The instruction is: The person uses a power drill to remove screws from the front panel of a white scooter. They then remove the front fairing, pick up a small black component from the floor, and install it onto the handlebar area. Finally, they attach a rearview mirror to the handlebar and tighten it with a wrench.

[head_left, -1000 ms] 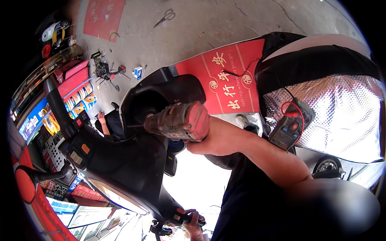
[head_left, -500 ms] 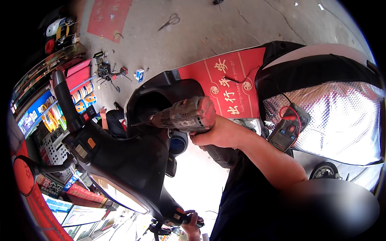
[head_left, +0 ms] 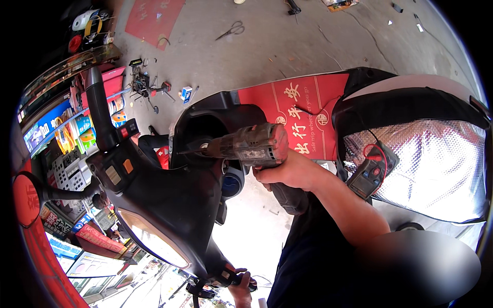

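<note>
My right hand is closed round the handle of a worn black-and-red cordless drill. The drill points left, its thin bit at the dark hollow behind the front panel of a black electric scooter. Whether the bit touches the scooter, I cannot tell. At the lower edge, my left hand is wrapped round the near handlebar grip. Farther up, the other handlebar grip sticks out untouched. Red matting covers the scooter's floorboard.
A multimeter with a red lead lies on a silver quilted cover at the right. On the concrete floor are scissors, a small blue-and-white box and scattered tools. Beyond the handlebar shows another person's dark trouser leg.
The whole view has shifted, so the scene sits slightly farther right. My hands keep their holds on the drill and the grip. The other person's hand no longer shows.
</note>
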The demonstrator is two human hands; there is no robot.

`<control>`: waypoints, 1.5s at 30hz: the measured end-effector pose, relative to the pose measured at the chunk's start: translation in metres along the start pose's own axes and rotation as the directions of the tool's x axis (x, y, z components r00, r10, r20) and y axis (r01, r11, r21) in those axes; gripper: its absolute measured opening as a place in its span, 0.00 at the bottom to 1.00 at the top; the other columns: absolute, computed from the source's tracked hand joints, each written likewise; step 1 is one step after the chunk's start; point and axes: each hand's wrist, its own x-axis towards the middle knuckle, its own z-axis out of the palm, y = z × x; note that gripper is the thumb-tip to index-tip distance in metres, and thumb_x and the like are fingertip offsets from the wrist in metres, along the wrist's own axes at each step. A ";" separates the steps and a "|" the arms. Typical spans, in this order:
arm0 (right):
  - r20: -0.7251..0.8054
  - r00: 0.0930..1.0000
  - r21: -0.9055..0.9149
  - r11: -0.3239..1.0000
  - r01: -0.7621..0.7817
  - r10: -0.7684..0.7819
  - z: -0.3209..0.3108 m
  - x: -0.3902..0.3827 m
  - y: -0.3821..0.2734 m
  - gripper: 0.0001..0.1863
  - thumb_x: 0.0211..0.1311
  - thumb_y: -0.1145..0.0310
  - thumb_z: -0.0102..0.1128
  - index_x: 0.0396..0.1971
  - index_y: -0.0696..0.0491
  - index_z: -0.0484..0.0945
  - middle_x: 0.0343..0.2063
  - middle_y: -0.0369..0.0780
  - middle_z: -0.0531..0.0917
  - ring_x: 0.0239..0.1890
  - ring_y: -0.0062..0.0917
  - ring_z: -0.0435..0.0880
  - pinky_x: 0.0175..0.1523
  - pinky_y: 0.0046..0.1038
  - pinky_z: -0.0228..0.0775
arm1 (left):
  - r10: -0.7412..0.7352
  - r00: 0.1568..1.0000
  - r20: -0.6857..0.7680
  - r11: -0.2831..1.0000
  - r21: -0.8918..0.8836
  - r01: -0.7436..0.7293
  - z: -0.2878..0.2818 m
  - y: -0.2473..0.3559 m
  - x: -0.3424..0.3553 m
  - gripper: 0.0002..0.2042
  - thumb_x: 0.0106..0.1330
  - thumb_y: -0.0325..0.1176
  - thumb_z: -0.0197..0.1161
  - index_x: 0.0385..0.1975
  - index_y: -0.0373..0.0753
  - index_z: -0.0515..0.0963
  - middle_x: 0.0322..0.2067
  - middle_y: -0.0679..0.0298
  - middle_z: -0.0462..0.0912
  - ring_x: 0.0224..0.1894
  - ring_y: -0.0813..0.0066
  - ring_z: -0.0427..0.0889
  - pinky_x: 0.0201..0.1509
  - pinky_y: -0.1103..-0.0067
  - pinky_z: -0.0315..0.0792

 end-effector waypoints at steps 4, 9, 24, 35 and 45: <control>0.004 1.000 -0.027 0.999 -0.028 0.028 0.001 0.000 0.002 0.08 0.49 0.73 0.63 0.30 0.55 0.75 0.23 0.35 0.77 0.26 0.20 0.77 0.34 0.26 0.69 | -0.043 0.999 -0.012 0.999 -0.023 0.042 -0.013 -0.023 0.007 0.10 0.56 0.18 0.61 0.37 0.34 0.73 0.14 0.62 0.76 0.14 0.74 0.76 0.19 0.80 0.72; 0.013 1.000 -0.016 1.000 -0.009 0.009 -0.003 0.003 0.006 0.09 0.49 0.74 0.63 0.31 0.55 0.76 0.23 0.34 0.77 0.26 0.20 0.77 0.34 0.26 0.69 | -0.048 0.999 0.015 0.977 0.207 0.044 -0.022 -0.011 0.000 0.11 0.64 0.31 0.65 0.44 0.44 0.74 0.18 0.66 0.75 0.16 0.79 0.73 0.15 0.84 0.66; -0.028 1.000 -0.160 0.987 -0.012 0.007 -0.001 -0.001 0.007 0.10 0.50 0.74 0.63 0.34 0.56 0.76 0.26 0.34 0.78 0.28 0.18 0.77 0.36 0.25 0.70 | -0.015 1.000 0.015 1.000 -0.025 0.015 -0.015 -0.025 0.013 0.11 0.56 0.18 0.61 0.38 0.33 0.72 0.15 0.61 0.77 0.14 0.74 0.76 0.19 0.79 0.71; 0.005 0.999 0.235 0.971 -0.053 0.053 -0.004 0.006 0.021 0.11 0.48 0.77 0.62 0.34 0.56 0.75 0.27 0.37 0.78 0.27 0.22 0.78 0.33 0.29 0.72 | 0.009 1.000 0.025 1.000 -0.021 -0.008 -0.019 -0.027 0.015 0.10 0.56 0.18 0.62 0.38 0.34 0.73 0.16 0.62 0.77 0.15 0.74 0.77 0.20 0.78 0.74; 0.042 0.959 -0.431 0.860 0.272 -0.282 -0.005 0.002 0.029 0.22 0.52 0.72 0.67 0.47 0.57 0.72 0.36 0.37 0.80 0.38 0.21 0.78 0.47 0.25 0.71 | 0.031 0.999 0.033 0.999 0.008 -0.031 0.000 0.003 0.001 0.10 0.55 0.18 0.61 0.36 0.34 0.73 0.16 0.62 0.77 0.14 0.73 0.77 0.19 0.79 0.73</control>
